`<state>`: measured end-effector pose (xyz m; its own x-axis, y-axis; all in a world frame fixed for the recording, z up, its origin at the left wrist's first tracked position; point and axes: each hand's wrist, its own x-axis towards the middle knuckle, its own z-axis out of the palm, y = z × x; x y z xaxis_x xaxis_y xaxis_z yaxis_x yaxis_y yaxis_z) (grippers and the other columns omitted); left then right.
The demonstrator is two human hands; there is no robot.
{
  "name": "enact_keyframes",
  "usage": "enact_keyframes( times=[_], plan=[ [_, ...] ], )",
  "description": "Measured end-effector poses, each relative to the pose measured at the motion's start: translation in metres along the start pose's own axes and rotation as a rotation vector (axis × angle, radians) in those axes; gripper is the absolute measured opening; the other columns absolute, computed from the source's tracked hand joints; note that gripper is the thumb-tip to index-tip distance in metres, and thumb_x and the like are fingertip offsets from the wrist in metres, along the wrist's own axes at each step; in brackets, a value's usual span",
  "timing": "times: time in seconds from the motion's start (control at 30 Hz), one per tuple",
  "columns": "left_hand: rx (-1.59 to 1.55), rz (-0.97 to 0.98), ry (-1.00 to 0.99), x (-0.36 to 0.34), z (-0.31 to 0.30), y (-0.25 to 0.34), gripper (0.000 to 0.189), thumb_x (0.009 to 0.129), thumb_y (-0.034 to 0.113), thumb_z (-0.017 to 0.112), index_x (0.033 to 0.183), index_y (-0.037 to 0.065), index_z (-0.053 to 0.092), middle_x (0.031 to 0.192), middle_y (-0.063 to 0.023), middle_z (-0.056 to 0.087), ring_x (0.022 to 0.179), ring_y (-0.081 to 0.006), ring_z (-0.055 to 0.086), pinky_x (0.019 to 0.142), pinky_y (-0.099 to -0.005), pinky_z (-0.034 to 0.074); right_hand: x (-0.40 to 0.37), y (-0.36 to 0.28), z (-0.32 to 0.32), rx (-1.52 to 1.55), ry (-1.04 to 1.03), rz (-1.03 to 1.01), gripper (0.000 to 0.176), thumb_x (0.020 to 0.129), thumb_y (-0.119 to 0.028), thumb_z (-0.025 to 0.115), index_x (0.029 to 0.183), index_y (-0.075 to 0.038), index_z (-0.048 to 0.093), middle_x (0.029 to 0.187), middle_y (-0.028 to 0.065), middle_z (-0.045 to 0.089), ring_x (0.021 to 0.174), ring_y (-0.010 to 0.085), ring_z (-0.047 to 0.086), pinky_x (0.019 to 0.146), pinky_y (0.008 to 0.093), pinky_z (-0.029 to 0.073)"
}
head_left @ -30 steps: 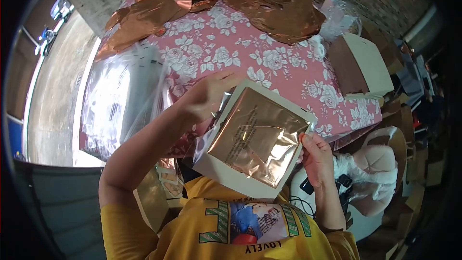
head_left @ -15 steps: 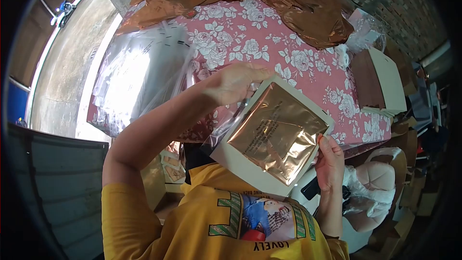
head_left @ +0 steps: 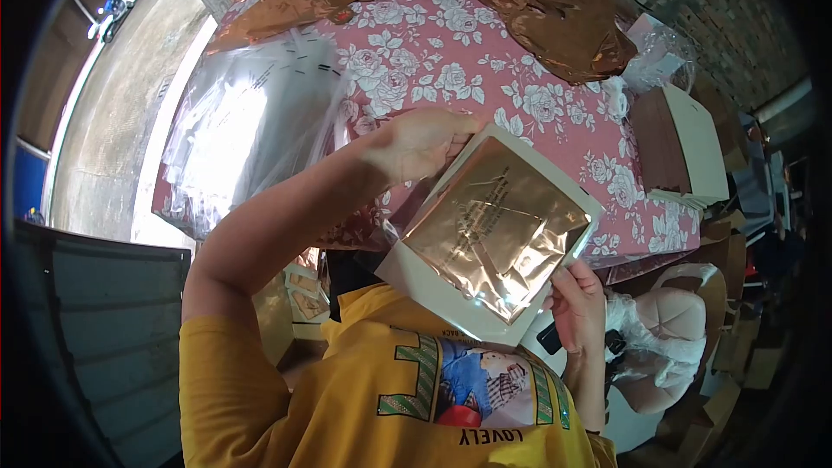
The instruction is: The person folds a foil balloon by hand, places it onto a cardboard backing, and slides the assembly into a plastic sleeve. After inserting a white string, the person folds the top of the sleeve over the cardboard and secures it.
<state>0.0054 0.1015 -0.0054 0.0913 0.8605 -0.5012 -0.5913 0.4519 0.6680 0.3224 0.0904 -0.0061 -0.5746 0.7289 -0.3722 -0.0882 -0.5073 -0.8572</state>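
Observation:
A flat cream card [head_left: 425, 288] with a shiny gold foil sheet or packet [head_left: 496, 230] on it is held tilted in front of my chest. Clear plastic with small dark print seems to cover it. My left hand [head_left: 426, 144] is closed on the far left edge, its fingers partly hidden behind the card. At the near right edge, my right hand [head_left: 577, 299] pinches the plastic-covered card between thumb and fingers. To the left lies a pile of clear plastic bags [head_left: 251, 126] on the table.
A pink floral cloth [head_left: 451, 52] covers the table. Crumpled copper foil [head_left: 563, 22] lies along its far side. A stack of cream cards [head_left: 680, 143] stands at the right. Below it is a plastic-wrapped padded seat [head_left: 667, 338]. A dark metal panel [head_left: 104, 329] is at my left.
The card has shifted slightly left and toward me. My right hand has slid a little down and left along its edge; my left hand keeps its grip.

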Motion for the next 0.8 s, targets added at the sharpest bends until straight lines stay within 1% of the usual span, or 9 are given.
enact_keyframes(
  times=[0.07,0.17,0.2,0.3,0.43,0.47,0.5,0.6,0.8],
  plan=[
    [-0.053,0.061,-0.217,0.003,-0.01,-0.002,0.033,0.102,0.025,0.043,0.118,-0.001,0.057,0.108,-0.0115,0.067,0.095,-0.0174,0.066,0.083,-0.0306,0.054,0.003,-0.003,0.004,-0.022,0.043,-0.027,0.017,0.095,-0.009,0.057,0.109,-0.001,0.062,0.087,0.0048,0.068,0.071,0.0107,0.064,0.058,0.0226,0.052],
    [0.033,0.068,-0.199,-0.009,-0.005,-0.001,0.034,0.1,0.032,0.048,0.117,0.005,0.058,0.112,-0.0079,0.064,0.097,-0.0158,0.059,0.085,-0.0314,0.048,0.006,-0.004,0.001,0.009,0.096,-0.049,0.014,0.094,-0.008,0.057,0.104,-0.001,0.063,0.082,0.005,0.067,0.067,0.0102,0.062,0.055,0.0224,0.05],
    [0.165,0.111,-0.126,-0.021,0.002,0.0,0.041,0.098,0.038,0.05,0.123,0.005,0.055,0.116,-0.0069,0.062,0.099,-0.0148,0.058,0.084,-0.0319,0.046,0.007,-0.004,0.0,0.022,0.118,-0.069,0.013,0.093,-0.008,0.059,0.103,-0.001,0.063,0.081,0.0047,0.066,0.063,0.0098,0.06,0.053,0.0224,0.047],
    [0.224,0.096,-0.027,-0.043,0.01,0.0,0.044,0.097,0.039,0.051,0.126,0.006,0.052,0.115,-0.0062,0.063,0.098,-0.0147,0.057,0.082,-0.0314,0.046,0.007,-0.004,-0.004,-0.042,0.138,-0.105,0.011,0.092,-0.009,0.061,0.099,-0.001,0.063,0.078,0.0035,0.064,0.062,0.0092,0.059,0.053,0.0225,0.047],
    [0.2,0.129,-0.015,-0.057,0.014,0.0,0.041,0.097,0.034,0.053,0.129,0.008,0.051,0.108,-0.0035,0.064,0.094,-0.0146,0.06,0.08,-0.0306,0.048,0.011,0.0,-0.004,-0.08,0.12,-0.123,0.009,0.091,-0.01,0.062,0.095,-0.001,0.062,0.076,0.0025,0.063,0.062,0.0086,0.058,0.053,0.022,0.048],
    [0.216,0.14,0.021,-0.061,0.016,0.002,0.036,0.097,0.029,0.055,0.122,0.003,0.055,0.104,-0.0063,0.064,0.088,-0.0151,0.062,0.078,-0.0306,0.05,0.011,-0.001,-0.002,-0.108,0.137,-0.13,0.008,0.091,-0.01,0.062,0.093,-0.002,0.062,0.076,0.0021,0.062,0.063,0.0084,0.058,0.053,0.0217,0.048],
    [0.214,0.139,0.03,-0.058,0.011,0.002,0.036,0.097,0.029,0.055,0.122,0.003,0.055,0.104,-0.0063,0.064,0.088,-0.0151,0.062,0.078,-0.0306,0.05,0.011,-0.003,0.0,-0.136,0.157,-0.136,0.008,0.091,-0.01,0.062,0.092,-0.002,0.061,0.075,0.0018,0.062,0.063,0.0082,0.058,0.052,0.0213,0.048],
    [0.348,0.123,-0.011,-0.052,0.007,0.005,0.028,0.097,0.02,0.055,0.117,0.0,0.057,0.103,-0.0071,0.065,0.089,-0.0133,0.065,0.078,-0.0277,0.053,0.012,-0.003,0.0,-0.108,0.118,-0.127,0.009,0.091,-0.009,0.062,0.095,-0.002,0.061,0.078,0.0012,0.062,0.064,0.0082,0.059,0.052,0.0206,0.047],
    [0.303,0.132,-0.011,-0.035,0.008,0.003,0.031,0.098,0.02,0.053,0.121,0.0,0.055,0.105,-0.0075,0.065,0.091,-0.0129,0.064,0.08,-0.0272,0.053,0.012,-0.001,-0.004,-0.031,0.103,-0.081,0.016,0.09,-0.005,0.06,0.106,-0.002,0.062,0.084,0.0024,0.066,0.065,0.0076,0.059,0.056,0.0211,0.048]
  ],
)
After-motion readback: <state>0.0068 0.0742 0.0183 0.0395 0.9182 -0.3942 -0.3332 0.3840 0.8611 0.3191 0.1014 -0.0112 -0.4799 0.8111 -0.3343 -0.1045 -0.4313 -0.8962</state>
